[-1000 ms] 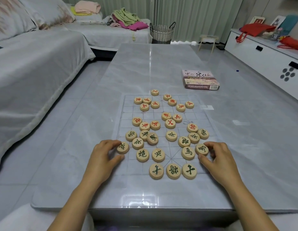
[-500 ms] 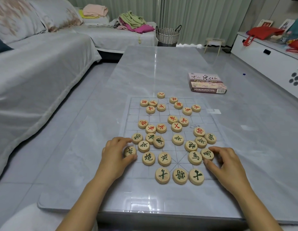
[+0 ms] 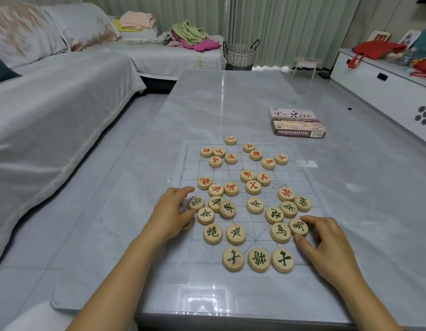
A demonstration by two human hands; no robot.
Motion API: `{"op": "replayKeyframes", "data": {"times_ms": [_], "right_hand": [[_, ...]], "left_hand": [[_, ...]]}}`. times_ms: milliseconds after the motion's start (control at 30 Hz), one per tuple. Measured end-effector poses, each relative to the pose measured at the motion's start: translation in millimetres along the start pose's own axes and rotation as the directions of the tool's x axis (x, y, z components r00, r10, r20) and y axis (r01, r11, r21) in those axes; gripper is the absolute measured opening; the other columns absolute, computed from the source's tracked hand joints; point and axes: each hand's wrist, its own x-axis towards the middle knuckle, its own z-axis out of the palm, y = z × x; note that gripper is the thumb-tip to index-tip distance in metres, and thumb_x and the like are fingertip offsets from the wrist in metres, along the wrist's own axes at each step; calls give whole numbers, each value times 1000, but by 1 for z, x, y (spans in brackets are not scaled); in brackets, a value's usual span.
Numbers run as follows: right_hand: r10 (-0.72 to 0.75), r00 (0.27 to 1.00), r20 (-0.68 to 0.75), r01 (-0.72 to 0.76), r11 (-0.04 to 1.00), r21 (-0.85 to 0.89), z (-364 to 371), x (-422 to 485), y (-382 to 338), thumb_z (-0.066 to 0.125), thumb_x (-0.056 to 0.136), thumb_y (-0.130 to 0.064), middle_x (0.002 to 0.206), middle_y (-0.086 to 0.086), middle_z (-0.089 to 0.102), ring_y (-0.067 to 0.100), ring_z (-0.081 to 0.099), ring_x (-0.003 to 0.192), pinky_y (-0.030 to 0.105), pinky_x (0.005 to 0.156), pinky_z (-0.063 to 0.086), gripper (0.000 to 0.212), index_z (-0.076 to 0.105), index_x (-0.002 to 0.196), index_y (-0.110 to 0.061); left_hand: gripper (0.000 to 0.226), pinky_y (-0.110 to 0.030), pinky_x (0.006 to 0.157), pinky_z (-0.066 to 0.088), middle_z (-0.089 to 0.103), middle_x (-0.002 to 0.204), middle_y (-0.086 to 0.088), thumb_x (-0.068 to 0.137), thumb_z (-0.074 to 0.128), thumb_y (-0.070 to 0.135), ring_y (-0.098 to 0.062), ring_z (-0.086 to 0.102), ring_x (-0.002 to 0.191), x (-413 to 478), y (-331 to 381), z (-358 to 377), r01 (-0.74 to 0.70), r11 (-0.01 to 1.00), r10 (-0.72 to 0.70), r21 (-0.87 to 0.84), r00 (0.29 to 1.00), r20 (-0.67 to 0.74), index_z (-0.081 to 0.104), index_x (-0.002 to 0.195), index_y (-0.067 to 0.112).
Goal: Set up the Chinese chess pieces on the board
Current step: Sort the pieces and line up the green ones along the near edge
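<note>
A clear plastic board (image 3: 191,169) with a printed grid lies on the grey table. Round wooden pieces are scattered over it, the red-lettered pieces (image 3: 253,187) farther away and the green-lettered pieces (image 3: 235,234) nearer. Three green pieces (image 3: 258,260) sit in a row at the near edge. My left hand (image 3: 170,212) is at the board's left edge. Its forefinger and thumb curl round a green piece (image 3: 196,203), and another piece (image 3: 187,226) shows partly under the palm. My right hand (image 3: 326,242) pinches a green horse piece (image 3: 298,226) at the right side.
The chess set's box (image 3: 296,123) lies on the table beyond the board, to the right. A grey sofa (image 3: 52,111) runs along the left. A white cabinet (image 3: 386,91) stands at the right. A woven basket (image 3: 240,54) is on the floor past the table's far end.
My left hand has moved away from me along the board's left edge, from the nearest left piece to the one behind it. My right hand has stayed on the horse piece.
</note>
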Motion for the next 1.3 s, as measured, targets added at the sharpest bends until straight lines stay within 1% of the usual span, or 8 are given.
{"op": "replayKeyframes", "data": {"times_ms": [167, 400, 600, 700, 867, 1033, 1133, 1300], "right_hand": [[10, 1000, 17, -10, 1000, 1, -1, 0, -1, 67, 80, -27, 102, -8, 44, 14, 45, 99, 27, 79, 36, 41, 56, 118, -19], [18, 1000, 14, -19, 998, 57, -2, 1, -2, 63, 83, -31, 103, -8, 47, 12, 46, 98, 26, 78, 36, 35, 56, 116, -22], [122, 992, 16, -122, 961, 247, -10, 13, -3, 56, 89, -22, 108, 3, 52, 6, 51, 82, 23, 72, 38, 26, 58, 115, -18], [147, 989, 15, -147, 984, 104, -17, 36, -2, 53, 91, -22, 115, 5, 48, 18, 53, 93, 31, 82, 42, 34, 53, 124, -17], [160, 939, 303, -169, 986, 1, -24, 72, -1, 61, 85, -19, 131, 8, 36, 24, 46, 116, 36, 100, 39, 50, 46, 133, -23], [201, 937, 285, -165, 975, -146, -39, 67, 4, 70, 77, -29, 110, 8, 50, 22, 55, 90, 33, 79, 46, 32, 57, 103, -16], [258, 932, 256, -193, 948, -253, -53, 31, -1, 68, 77, -40, 92, 1, 52, 17, 53, 76, 34, 67, 45, 29, 50, 84, -18], [266, 928, 261, -186, 938, -292, -51, -22, -13, 60, 74, -61, 86, -7, 54, 11, 53, 74, 29, 61, 43, 41, 44, 85, -25]], "left_hand": [[41, -38, 94, 45, 47, 119, -6, 83, 61, 26, -24, 51, 106, 25, 7, -4, -11, 965, -30, 263, 988, 151, 52, 124, 24], [24, -19, 66, 40, 48, 85, 10, 74, 69, 30, -7, 53, 73, -40, 13, -17, -96, 995, 96, 12, 965, -243, 61, 96, 25], [59, -33, 82, 47, 44, 92, 26, 58, 45, 67, -10, 54, 86, -92, -3, 23, -132, 990, 137, 56, 985, -101, 61, 101, 30], [66, -34, 87, 45, 45, 95, 26, 54, 48, 68, -11, 52, 92, -91, -11, 30, -112, 994, 114, 19, 988, -109, 60, 107, 31], [73, -28, 92, 42, 44, 102, 27, 48, 50, 69, -9, 49, 100, -92, -11, 25, -83, 995, 81, -49, 996, -42, 53, 113, 36], [57, -28, 92, 44, 46, 101, 23, 62, 75, 46, -11, 50, 101, -93, -14, 25, -71, 996, 70, -57, 997, -25, 57, 114, 31], [64, -25, 90, 43, 46, 101, 24, 54, 56, 63, -7, 50, 99, -94, -15, 25, -80, 994, 78, -71, 996, -34, 56, 111, 35], [58, -24, 85, 42, 47, 98, 24, 54, 49, 63, -1, 49, 93, -93, -18, 27, -115, 991, 111, -62, 992, -65, 58, 104, 35]]}}
